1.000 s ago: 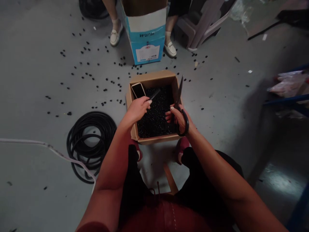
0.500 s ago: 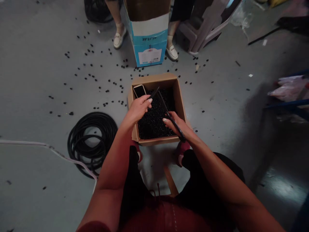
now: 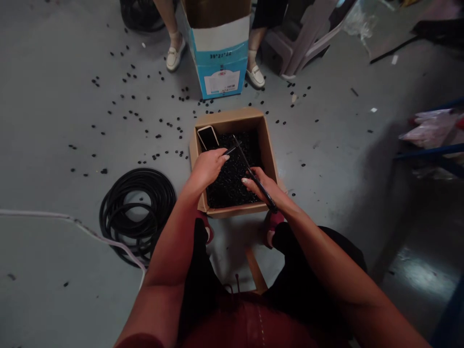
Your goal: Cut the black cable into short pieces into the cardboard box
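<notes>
Over an open cardboard box [image 3: 232, 116] on the grey floor [image 3: 54, 290], the person's left hand [image 3: 208, 166] was closed in a narrow pinch on a short ribbed black tube [image 3: 230, 151]. The right hand [image 3: 260, 186] was wrapped around the handles of black scissors [image 3: 243, 157], whose blades lay nearly together and pointed up and across, with the tips just beside the tube; whether they were fully shut could not be determined. Both hands were held above a heap of small black pieces [image 3: 232, 183] filling the box, and a phone [image 3: 208, 137] lay in its far left corner. Working over the box was judged sound practice, since loose pieces would drop among the others rather than join the black pieces [image 3: 126, 116] scattered across the floor. A firm pinch close to the blades would give the best control. The phone was considered badly placed near the work. A coil of black hose [image 3: 137, 217] lay to the left of the box, and a co-worker's white shoes [image 3: 174, 59] stood beside a blue and white carton [image 3: 219, 67] beyond it.
</notes>
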`<state>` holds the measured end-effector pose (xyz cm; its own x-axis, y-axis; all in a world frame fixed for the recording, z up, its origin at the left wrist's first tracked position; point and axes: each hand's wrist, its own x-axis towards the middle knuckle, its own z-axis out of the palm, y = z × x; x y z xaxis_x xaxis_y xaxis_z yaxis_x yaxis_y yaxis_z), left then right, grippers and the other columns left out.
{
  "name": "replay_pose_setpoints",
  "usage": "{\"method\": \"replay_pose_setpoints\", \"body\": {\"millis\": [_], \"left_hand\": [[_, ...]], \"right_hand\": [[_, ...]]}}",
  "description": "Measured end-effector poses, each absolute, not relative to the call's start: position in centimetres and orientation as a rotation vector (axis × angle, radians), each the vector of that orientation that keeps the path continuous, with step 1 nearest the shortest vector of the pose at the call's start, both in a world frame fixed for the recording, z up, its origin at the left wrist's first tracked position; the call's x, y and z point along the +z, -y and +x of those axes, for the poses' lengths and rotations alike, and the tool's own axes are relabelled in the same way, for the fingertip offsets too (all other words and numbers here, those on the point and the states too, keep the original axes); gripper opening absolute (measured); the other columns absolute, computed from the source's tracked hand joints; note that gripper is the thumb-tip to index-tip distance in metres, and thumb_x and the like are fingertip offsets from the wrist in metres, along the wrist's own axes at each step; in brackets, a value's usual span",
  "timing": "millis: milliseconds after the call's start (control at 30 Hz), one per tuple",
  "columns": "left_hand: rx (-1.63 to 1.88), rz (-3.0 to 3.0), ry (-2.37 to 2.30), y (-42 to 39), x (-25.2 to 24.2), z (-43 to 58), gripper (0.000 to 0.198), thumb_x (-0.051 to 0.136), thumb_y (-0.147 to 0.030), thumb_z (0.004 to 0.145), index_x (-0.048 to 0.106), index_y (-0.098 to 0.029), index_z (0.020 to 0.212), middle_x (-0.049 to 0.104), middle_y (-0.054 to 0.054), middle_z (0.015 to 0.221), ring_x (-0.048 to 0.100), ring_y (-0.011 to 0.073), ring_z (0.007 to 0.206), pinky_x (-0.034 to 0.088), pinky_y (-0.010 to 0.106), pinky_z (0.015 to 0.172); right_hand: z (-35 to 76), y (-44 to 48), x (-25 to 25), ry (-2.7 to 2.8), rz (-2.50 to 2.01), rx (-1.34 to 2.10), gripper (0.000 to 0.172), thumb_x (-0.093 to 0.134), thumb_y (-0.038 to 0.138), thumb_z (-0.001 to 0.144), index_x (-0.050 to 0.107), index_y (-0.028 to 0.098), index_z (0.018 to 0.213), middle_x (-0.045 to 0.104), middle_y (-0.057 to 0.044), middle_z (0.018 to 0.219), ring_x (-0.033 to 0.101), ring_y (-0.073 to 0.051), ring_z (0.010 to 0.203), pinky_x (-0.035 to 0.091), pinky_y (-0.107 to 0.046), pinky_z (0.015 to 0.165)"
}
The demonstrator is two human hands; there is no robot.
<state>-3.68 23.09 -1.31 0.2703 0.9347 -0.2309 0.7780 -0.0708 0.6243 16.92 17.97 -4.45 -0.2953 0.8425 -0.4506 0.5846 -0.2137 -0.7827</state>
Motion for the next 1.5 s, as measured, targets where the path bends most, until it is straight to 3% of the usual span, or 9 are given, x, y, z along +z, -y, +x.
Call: {"method": "replay_pose_setpoints", "body": {"millis": [533,900,1500], "left_hand": [[0.135,2.004,-1.501,-22.9,-1.8,-3.8,0.029,0.043,-0.026,0.092,0.067,-0.017,0.105,0.070,0.010,0.097,0.062,0.0225,0.092,0.043,0.028,0.078],[-0.004,2.002,-1.492,-22.8,-1.3,-3.8,0.025,0.043,-0.024,0.091,0.067,-0.018,0.089,0.069,0.009,0.087,0.061,0.0211,0.080,0.042,0.028,0.071],[-0.306,1.976,-1.546,-22.8,-2.6,-4.9,0.022,0.049,-0.023,0.087,0.067,-0.017,0.077,0.069,0.011,0.083,0.063,0.0222,0.082,0.044,0.028,0.071]], "right_hand": [[16.9,-18.0,-4.9,1.812,-1.665,1.513,0.051,0.049,0.057,0.086,0.049,0.019,0.120,0.065,-0.009,0.097,0.061,-0.022,0.082,0.047,-0.035,0.075],[15.7,-17.1,-5.4,1.815,-1.709,1.501,0.019,0.043,0.040,0.087,0.050,0.023,0.092,0.053,0.002,0.066,0.049,-0.014,0.058,0.037,-0.025,0.056],[14.5,-15.3,-8.0,1.870,-1.665,1.515,0.010,0.045,0.032,0.081,0.049,0.023,0.081,0.060,-0.002,0.074,0.055,-0.017,0.067,0.041,-0.027,0.064]]}}
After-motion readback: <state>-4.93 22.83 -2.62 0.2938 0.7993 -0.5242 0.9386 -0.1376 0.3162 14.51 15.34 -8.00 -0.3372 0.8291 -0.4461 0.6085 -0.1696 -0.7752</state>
